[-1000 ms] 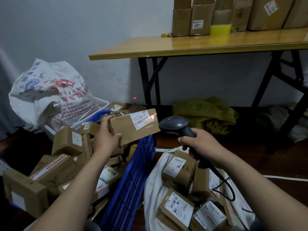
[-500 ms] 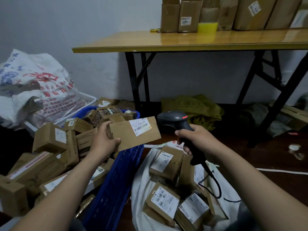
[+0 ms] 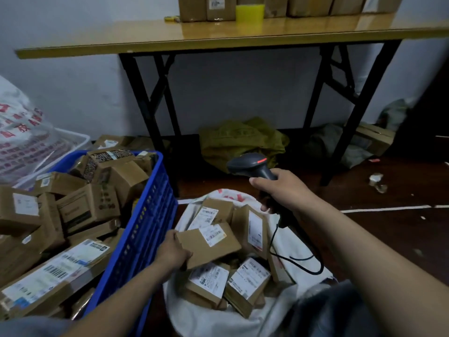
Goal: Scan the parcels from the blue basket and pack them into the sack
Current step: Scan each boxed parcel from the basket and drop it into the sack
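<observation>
My left hand (image 3: 172,251) grips a flat brown parcel (image 3: 209,246) with a white barcode label, held low over the open white sack (image 3: 233,319). Several labelled brown parcels lie inside the sack. My right hand (image 3: 281,190) holds a dark grey barcode scanner (image 3: 250,164) by its handle, above the sack's far edge; its cable hangs down over the sack. The blue basket (image 3: 148,224) stands to the left of the sack, heaped with brown cardboard parcels.
A wooden folding table (image 3: 218,37) with black legs stands ahead, cartons and a yellow tub on top. A crumpled yellow-green bag (image 3: 240,139) lies beneath it. A printed white sack (image 3: 21,137) in a white crate sits at far left. Dark floor lies to the right.
My left hand has carried the flat parcel from in front of the scanner, down and right, over the sack's mouth. The scanner's red beam no longer falls on the label. The camera tilted down.
</observation>
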